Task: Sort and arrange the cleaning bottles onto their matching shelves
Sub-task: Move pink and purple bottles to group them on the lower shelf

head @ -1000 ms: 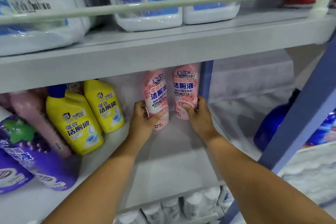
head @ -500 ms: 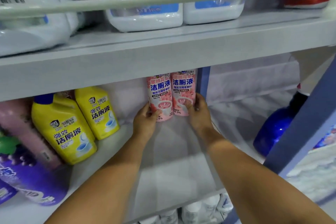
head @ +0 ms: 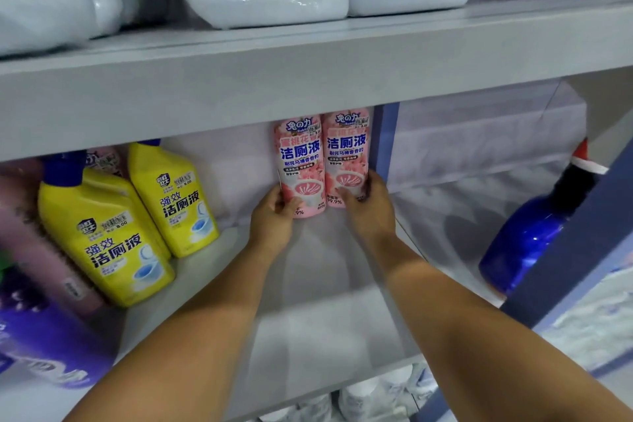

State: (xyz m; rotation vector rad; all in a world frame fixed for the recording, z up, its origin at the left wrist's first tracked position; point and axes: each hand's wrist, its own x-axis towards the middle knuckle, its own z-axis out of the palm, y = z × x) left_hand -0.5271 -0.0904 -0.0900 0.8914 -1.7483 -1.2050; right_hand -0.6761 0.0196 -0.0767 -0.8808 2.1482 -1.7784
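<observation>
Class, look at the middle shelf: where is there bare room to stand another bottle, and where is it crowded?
Bare shelf lies in front of the two pink bottles, between the forearms. Another free strip runs between the yellow bottles and the left hand. The far left is crowded with yellow, pink and purple bottles packed together. The right hand grips the right pink bottle against the blue post.

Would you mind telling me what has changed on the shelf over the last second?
The two pink bottles, tilted and apart before, now stand upright together at the back. The left hand and right hand still grip them. The yellow bottles stayed put.
</observation>
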